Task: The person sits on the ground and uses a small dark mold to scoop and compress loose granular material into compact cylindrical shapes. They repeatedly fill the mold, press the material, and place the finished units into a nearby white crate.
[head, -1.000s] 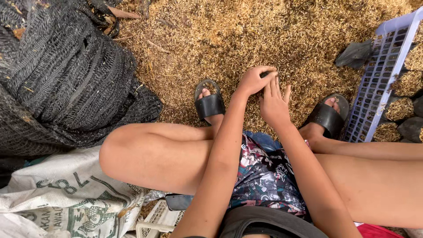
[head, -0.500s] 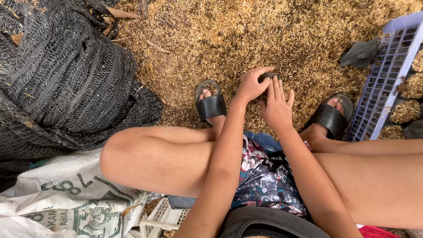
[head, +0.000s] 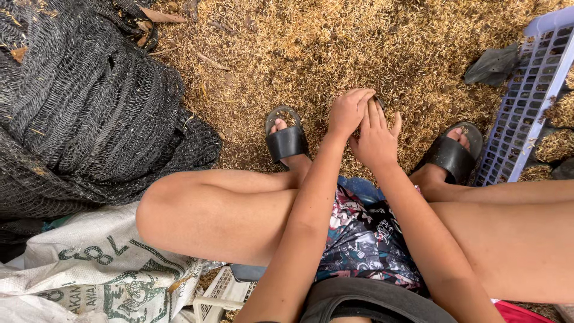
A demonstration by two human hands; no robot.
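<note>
The fingers of both hands press together around a small dark object, mostly hidden, so its long axis cannot be told. The left hand curls over it; the right hand backs it, low over the husk-strewn ground between the sandals.

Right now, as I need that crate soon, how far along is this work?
Done: husk-coated lumps lie in the lavender crate. In hand: the left hand curls its grip over a small dark piece, the right hand flat against it. Left: one dark scrap lies on the husks beside the crate; whether more remains cannot be told.
</note>
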